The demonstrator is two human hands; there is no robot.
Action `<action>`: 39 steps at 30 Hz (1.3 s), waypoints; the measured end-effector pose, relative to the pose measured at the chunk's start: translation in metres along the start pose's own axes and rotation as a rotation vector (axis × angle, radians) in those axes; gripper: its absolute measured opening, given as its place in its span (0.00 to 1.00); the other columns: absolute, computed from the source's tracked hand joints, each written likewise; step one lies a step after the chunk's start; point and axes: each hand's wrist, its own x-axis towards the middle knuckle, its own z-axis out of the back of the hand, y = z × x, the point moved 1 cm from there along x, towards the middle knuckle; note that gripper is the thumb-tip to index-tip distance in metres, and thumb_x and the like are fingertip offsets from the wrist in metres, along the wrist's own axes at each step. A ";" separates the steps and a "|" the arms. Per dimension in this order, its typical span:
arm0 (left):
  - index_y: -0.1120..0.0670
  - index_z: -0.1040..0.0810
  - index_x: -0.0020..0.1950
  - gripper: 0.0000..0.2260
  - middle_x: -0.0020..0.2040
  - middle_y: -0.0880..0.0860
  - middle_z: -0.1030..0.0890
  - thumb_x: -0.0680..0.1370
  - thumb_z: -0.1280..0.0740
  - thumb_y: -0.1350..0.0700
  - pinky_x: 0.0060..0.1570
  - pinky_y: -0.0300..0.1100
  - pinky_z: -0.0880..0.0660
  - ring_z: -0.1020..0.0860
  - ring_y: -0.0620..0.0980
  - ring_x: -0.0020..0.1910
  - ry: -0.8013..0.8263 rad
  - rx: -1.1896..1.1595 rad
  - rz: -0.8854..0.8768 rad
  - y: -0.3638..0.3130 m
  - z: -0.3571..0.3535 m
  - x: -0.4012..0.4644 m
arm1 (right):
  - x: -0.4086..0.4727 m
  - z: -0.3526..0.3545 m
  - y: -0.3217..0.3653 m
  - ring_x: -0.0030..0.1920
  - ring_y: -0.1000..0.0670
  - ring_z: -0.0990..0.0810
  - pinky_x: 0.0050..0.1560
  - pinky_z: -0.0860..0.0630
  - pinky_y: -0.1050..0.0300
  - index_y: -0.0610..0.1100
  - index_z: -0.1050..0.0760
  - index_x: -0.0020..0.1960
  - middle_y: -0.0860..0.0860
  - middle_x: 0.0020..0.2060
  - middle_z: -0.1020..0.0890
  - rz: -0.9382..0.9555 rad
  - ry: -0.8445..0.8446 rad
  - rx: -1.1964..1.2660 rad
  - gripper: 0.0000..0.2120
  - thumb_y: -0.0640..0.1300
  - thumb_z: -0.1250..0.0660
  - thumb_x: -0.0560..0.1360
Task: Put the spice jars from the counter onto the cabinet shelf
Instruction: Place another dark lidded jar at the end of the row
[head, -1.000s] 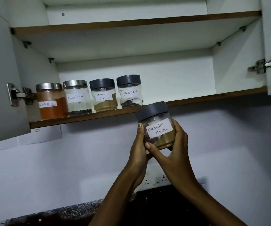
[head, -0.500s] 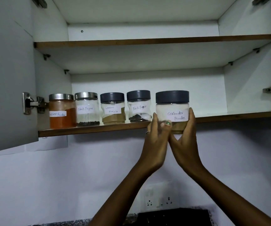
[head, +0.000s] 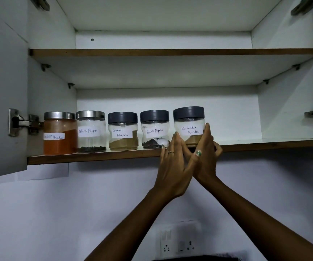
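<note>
The coriander powder jar (head: pixel 189 127), clear with a grey lid, stands on the lower cabinet shelf (head: pixel 95 156) at the right end of a row. My left hand (head: pixel 172 162) touches its lower left side with straight fingers, its thumb crossing the front. My right hand (head: pixel 208 157) holds the jar's right side, one finger reaching up along the wall. Left of it stand a black pepper jar (head: pixel 154 129), a garam masala jar (head: pixel 122 131), another black pepper jar (head: pixel 91 131) and a red chilli powder jar (head: pixel 60 133).
The cabinet door (head: pixel 3 91) hangs open at the left with its hinge (head: pixel 23 123) beside the red jar. Bare shelf runs to the right of the row. The upper shelf (head: pixel 170 52) holds nothing visible. A wall socket (head: pixel 178 242) sits below.
Both hands lifted the coriander jar from below the shelf up onto it. It now stands on the board beside the black pepper jar, further back than half a second ago.
</note>
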 end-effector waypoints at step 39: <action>0.54 0.33 0.70 0.21 0.66 0.55 0.29 0.79 0.38 0.48 0.61 0.47 0.29 0.29 0.53 0.65 0.352 -0.049 0.350 0.081 -0.080 -0.289 | -0.280 0.052 -0.075 0.69 0.47 0.35 0.66 0.39 0.46 0.46 0.39 0.72 0.47 0.69 0.33 -0.110 0.730 -0.060 0.30 0.41 0.36 0.71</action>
